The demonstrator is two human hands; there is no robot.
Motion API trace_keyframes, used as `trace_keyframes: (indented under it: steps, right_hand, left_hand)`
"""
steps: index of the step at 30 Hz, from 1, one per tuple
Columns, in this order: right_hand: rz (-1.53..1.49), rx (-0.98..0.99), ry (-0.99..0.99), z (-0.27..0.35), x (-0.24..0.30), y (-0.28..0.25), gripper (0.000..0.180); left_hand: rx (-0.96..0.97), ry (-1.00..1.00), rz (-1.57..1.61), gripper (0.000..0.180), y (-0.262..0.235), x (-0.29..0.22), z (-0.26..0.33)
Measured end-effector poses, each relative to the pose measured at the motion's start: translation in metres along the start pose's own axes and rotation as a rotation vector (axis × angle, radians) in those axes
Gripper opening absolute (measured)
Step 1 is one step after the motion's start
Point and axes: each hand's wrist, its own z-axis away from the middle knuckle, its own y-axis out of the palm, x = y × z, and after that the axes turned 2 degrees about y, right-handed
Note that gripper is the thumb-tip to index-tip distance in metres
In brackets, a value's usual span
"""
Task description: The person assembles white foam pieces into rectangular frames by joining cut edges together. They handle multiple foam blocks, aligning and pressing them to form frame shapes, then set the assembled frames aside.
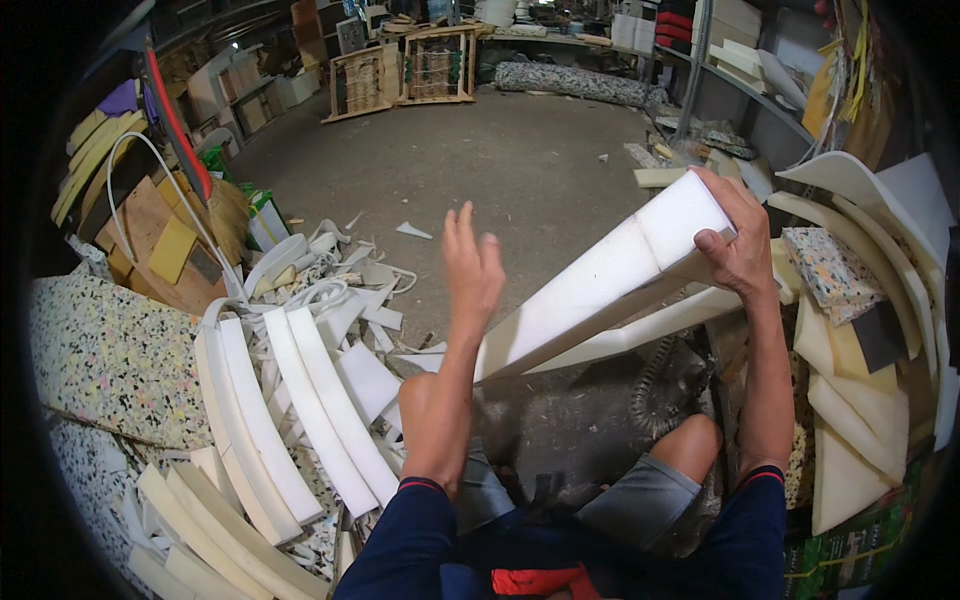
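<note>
A long white foam block (600, 275) slants across in front of me, its far right end raised. My right hand (738, 235) grips that raised end, thumb on the near face and fingers over the top. The block's lower end passes behind my left forearm, so I cannot see what it rests on. My left hand (472, 262) is held up to the left of the block, its fingers stretched out and holding nothing. Beneath the block runs a longer pale foam strip (640, 325).
White foam strips (320, 400) lie side by side at my left, with cream strips (225, 530) nearer and speckled foam (115, 355) beyond. Offcuts (350, 275) litter the floor. Foam sheets (850, 420) are stacked at my right. A ribbed hose (652, 385) lies near my knee. Wooden frames (405, 75) stand far back.
</note>
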Motion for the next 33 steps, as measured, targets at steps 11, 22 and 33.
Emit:
trace_keyframes:
  steps: [11,22,33]
  right_hand:
    - [0.094,-0.060,-0.111,0.002,-0.003,0.014,0.070]
    - [0.063,-0.108,-0.170,0.011,0.015,0.022,0.043]
    - [0.147,-0.013,-0.144,0.023,0.004,0.034,0.033]
  left_hand:
    - [0.435,0.171,0.039,0.112,0.056,-0.075,0.046]
    - [0.421,0.282,0.177,0.079,0.059,-0.081,0.045]
    - [0.411,0.351,0.087,0.065,0.067,-0.080,0.051]
